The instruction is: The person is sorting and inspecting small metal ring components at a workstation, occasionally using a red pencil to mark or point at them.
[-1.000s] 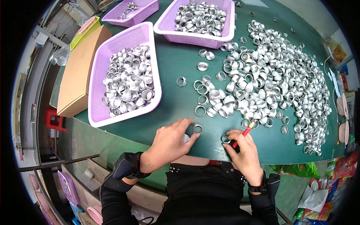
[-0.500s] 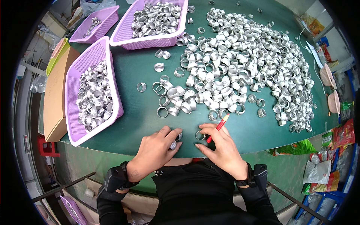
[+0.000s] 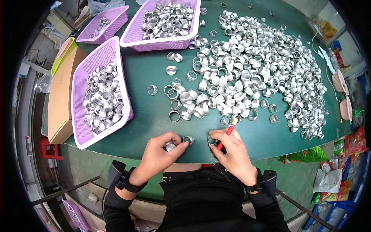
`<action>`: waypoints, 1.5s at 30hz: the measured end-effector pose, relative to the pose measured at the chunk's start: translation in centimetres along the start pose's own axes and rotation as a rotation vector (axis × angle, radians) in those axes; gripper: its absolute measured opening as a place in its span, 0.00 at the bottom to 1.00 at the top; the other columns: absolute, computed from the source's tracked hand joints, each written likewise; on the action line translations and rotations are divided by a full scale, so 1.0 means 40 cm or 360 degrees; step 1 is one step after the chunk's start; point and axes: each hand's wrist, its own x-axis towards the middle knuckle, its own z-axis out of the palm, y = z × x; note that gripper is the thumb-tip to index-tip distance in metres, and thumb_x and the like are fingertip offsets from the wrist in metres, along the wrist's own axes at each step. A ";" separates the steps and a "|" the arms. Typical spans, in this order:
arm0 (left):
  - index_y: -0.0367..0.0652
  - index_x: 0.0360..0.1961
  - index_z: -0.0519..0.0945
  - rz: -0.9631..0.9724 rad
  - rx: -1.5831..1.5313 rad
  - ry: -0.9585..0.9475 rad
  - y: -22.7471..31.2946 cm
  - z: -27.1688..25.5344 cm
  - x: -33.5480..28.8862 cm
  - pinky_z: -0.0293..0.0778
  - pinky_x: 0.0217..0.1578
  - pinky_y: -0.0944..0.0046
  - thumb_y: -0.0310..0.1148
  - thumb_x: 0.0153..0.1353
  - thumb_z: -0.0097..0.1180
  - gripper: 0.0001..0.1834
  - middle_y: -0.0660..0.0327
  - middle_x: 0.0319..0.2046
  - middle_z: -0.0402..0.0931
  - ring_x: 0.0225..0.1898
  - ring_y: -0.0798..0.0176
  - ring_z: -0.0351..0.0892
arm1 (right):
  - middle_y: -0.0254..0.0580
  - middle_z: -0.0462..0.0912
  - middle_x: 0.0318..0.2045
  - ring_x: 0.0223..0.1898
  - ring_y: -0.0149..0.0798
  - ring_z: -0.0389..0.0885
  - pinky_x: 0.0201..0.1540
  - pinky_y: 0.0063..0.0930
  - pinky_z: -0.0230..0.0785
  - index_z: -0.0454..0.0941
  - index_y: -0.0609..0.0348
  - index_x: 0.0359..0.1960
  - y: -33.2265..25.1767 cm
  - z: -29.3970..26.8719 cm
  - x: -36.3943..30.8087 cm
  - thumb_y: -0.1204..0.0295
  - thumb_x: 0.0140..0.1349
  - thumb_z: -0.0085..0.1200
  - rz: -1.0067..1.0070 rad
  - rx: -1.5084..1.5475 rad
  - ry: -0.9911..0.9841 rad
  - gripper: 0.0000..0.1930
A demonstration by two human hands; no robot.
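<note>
My left hand [image 3: 160,150] pinches a ring [image 3: 170,146] at the table's [image 3: 154,112] near edge; right hand [image 3: 232,149] grips a red pen [image 3: 228,133], fingertips on another ring [image 3: 212,140]. Best steady each ring flat before marking.

both forearms reach forward, left hand [image 3: 160,150] and right hand [image 3: 232,149] curled, fingertips close.

Silver metal rings [image 3: 247,65] cover a dark green table [image 3: 150,112] beside purple mesh baskets [image 3: 79,116].
</note>
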 end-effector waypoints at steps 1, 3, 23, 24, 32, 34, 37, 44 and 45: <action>0.38 0.22 0.73 0.0001 0.0002 0.0005 0.012 0.013 0.000 0.60 0.14 0.71 0.31 0.51 0.59 0.09 0.64 0.16 0.71 0.16 0.71 0.69 | 0.40 0.77 0.38 0.42 0.45 0.72 0.41 0.31 0.66 0.71 0.58 0.36 0.001 -0.002 -0.003 0.80 0.45 0.59 -0.0006 0.0002 0.0000 0.15; 0.36 0.23 0.75 0.0151 0.0514 0.0080 0.032 0.024 -0.002 0.63 0.16 0.69 0.31 0.49 0.61 0.09 0.60 0.14 0.71 0.15 0.70 0.69 | 0.41 0.78 0.38 0.42 0.45 0.73 0.43 0.31 0.66 0.71 0.58 0.36 0.001 -0.009 -0.011 0.80 0.45 0.59 0.0069 0.0011 0.0019 0.15; 0.38 0.35 0.76 0.0661 0.1226 0.0288 0.238 -0.180 0.366 0.71 0.33 0.64 0.36 0.50 0.57 0.14 0.55 0.32 0.77 0.30 0.61 0.75 | 0.42 0.79 0.38 0.41 0.45 0.74 0.44 0.32 0.65 0.71 0.59 0.30 0.060 -0.025 -0.048 0.79 0.45 0.59 0.0093 0.0246 0.0115 0.11; 0.38 0.32 0.76 0.0707 0.1292 0.0110 0.220 -0.151 0.306 0.71 0.29 0.64 0.34 0.49 0.59 0.12 0.56 0.28 0.75 0.27 0.60 0.74 | 0.42 0.79 0.37 0.40 0.44 0.74 0.44 0.33 0.65 0.71 0.59 0.30 0.063 -0.027 -0.046 0.79 0.45 0.59 0.0058 0.0217 0.0131 0.11; 0.35 0.30 0.72 0.0373 0.1097 -0.0038 0.046 0.036 -0.005 0.71 0.25 0.59 0.42 0.50 0.58 0.18 0.53 0.23 0.69 0.26 0.51 0.74 | 0.42 0.78 0.38 0.40 0.44 0.74 0.43 0.32 0.66 0.72 0.60 0.30 0.042 -0.016 -0.045 0.80 0.44 0.59 0.0060 0.0307 0.0239 0.11; 0.35 0.33 0.73 0.0348 0.0921 0.0060 0.032 0.064 -0.011 0.72 0.26 0.60 0.39 0.49 0.59 0.18 0.53 0.26 0.70 0.27 0.50 0.74 | 0.42 0.78 0.38 0.41 0.44 0.74 0.44 0.31 0.65 0.71 0.60 0.30 0.031 -0.016 -0.039 0.80 0.44 0.59 0.0091 0.0313 0.0265 0.11; 0.35 0.36 0.74 0.0259 0.0608 0.0006 0.010 0.071 -0.009 0.72 0.28 0.63 0.33 0.49 0.61 0.15 0.54 0.30 0.71 0.28 0.55 0.74 | 0.44 0.78 0.39 0.44 0.42 0.74 0.46 0.30 0.65 0.70 0.60 0.31 0.015 -0.003 -0.048 0.82 0.45 0.59 0.0161 0.0547 0.0317 0.12; 0.33 0.39 0.73 0.0306 -0.0411 0.0003 0.035 0.089 -0.019 0.74 0.39 0.65 0.19 0.45 0.61 0.17 0.56 0.36 0.71 0.36 0.64 0.75 | 0.52 0.72 0.44 0.49 0.43 0.71 0.52 0.34 0.64 0.65 0.62 0.38 -0.030 0.008 -0.059 0.87 0.48 0.55 0.0083 0.1293 0.0282 0.16; 0.34 0.41 0.72 0.0335 -0.0583 -0.0004 0.035 0.093 -0.022 0.74 0.41 0.65 0.18 0.46 0.60 0.18 0.56 0.37 0.71 0.37 0.63 0.75 | 0.52 0.72 0.44 0.49 0.43 0.71 0.52 0.34 0.64 0.65 0.62 0.38 -0.035 0.009 -0.060 0.88 0.48 0.55 0.0059 0.1356 0.0294 0.17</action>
